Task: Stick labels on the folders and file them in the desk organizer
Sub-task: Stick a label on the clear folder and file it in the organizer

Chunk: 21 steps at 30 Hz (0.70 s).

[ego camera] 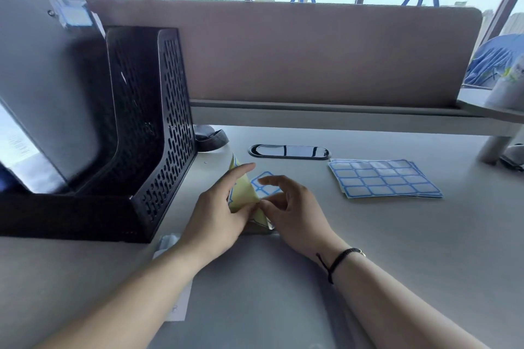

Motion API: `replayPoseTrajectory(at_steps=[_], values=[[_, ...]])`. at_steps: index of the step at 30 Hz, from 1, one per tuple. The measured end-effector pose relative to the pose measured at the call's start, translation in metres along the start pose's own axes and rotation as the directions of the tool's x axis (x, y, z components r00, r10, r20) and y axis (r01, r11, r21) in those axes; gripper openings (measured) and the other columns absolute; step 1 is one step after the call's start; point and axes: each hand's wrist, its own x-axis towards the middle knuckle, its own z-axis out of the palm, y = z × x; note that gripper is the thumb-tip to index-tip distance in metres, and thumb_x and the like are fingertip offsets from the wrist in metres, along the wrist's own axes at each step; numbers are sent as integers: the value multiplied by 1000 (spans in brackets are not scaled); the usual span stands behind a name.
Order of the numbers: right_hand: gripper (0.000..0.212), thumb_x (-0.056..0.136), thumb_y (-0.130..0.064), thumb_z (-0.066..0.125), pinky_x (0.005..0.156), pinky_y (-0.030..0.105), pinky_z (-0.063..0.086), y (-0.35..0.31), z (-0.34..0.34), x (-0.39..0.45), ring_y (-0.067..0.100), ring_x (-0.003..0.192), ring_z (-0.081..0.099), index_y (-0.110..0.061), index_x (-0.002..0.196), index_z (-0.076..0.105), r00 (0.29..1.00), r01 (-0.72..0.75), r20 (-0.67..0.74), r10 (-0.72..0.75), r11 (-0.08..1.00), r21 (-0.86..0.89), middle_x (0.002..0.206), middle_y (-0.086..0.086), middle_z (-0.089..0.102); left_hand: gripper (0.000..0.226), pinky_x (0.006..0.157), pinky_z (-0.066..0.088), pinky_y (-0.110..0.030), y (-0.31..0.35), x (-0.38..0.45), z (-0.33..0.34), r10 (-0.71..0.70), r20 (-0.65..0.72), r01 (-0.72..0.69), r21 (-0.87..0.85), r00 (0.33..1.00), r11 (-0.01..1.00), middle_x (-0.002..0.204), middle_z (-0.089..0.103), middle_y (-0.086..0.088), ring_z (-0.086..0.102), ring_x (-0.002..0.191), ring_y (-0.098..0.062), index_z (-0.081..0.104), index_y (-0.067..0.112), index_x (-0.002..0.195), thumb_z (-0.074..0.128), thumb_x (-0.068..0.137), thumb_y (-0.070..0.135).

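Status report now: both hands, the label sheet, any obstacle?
Left hand and right hand pinch a folded label sheet. Spare label sheets on desk. Organizer holds a folder. Nothing blocking.

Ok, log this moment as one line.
left hand: holds bent label sheet | right hand: pinches sheet edge, peeling | spare label sheets: on desk, right | organizer: folder filed

Desk organizer (136, 133) at frame left with a folder (48, 88) standing in it, both hands at centre holding a label sheet (241, 193), stack of label sheets (382, 178) to their right, cable port (289, 151) behind them, partition (312, 51) across the back of the desk (397, 235)
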Motion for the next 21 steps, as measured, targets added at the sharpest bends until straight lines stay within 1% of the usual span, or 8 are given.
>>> replayPoseTrajectory(at_steps=[3, 8, 12, 14, 16, 17, 19, 21], values=[[32, 88, -15, 62, 63, 21, 41, 1, 0, 0, -1, 55, 57, -36, 112, 59, 1000, 6, -9, -6, 1000, 15, 75, -12, 74, 66, 73, 50, -24, -1, 1, 0, 1, 9, -1, -3, 1000, 1000, 89, 68, 0, 59, 77, -18, 54, 53, 129, 78, 83, 12], [33, 86, -16, 65, 73, 27, 52, 2, 0, 1, 4, 69, 66, -39, 110, 58, 999, 5, -40, -4, 1000, 23, 80, -14, 74, 65, 66, 45, -23, 0, 0, 1, 16, 0, -16, 13, 1000, 1000, 83, 61, -11, 51, 70, -17, 53, 53, 128, 77, 83, 12], [33, 84, -14, 70, 72, 25, 52, 1, -1, 2, 2, 68, 66, -34, 109, 60, 996, 4, -84, -1, 999, 41, 77, -16, 73, 67, 60, 40, -25, 0, 0, 0, 9, -4, -9, 9, 1000, 1000, 68, 42, -1, 41, 61, -9, 53, 53, 129, 76, 82, 11], [33, 84, -13, 71, 69, 24, 52, 0, -2, 2, 3, 67, 66, -32, 108, 61, 995, -5, -100, 10, 999, 53, 77, -15, 73, 67, 57, 36, -16, 2, -1, -1, 1, -10, -1, 16, 1000, 1000, 66, 39, 9, 42, 61, -6, 53, 49, 132, 76, 82, 9], [32, 82, -13, 73, 69, 27, 54, 0, -3, 3, 6, 68, 67, -33, 104, 62, 992, -18, -122, 25, 998, 59, 76, -14, 73, 68, 59, 37, -11, 7, -3, -2, 2, -18, -2, 29, 1000, 1000, 65, 37, 5, 45, 64, -2, 52, 46, 135, 75, 83, 8], [30, 81, -13, 73, 69, 28, 54, 1, -3, 3, 6, 67, 68, -32, 103, 63, 990, -26, -134, 34, 997, 66, 75, -14, 74, 69, 60, 36, -8, 9, -3, -2, 6, -23, -6, 27, 1000, 1000, 70, 44, -2, 47, 67, -1, 52, 44, 136, 75, 83, 7], [30, 80, -12, 74, 66, 28, 53, 2, -4, 4, 7, 64, 66, -29, 102, 65, 986, -46, -155, 61, 994, 98, 73, -10, 74, 69, 64, 36, -4, 12, -4, -3, 12, -34, -11, 16, 999, 1000, 102, 52, 7, 48, 82, -1, 51, 41, 137, 75, 83, 4], [30, 79, -11, 75, 64, 27, 52, 2, -5, 4, 9, 64, 65, -28, 102, 65, 981, -67, -171, 92, 987, 145, 74, -6, 75, 70, 69, 36, -1, 12, -4, -3, 1, -34, -1, 11, 999, 1000, 95, 56, 3, 50, 86, 8, 49, 44, 135, 75, 83, 5]])
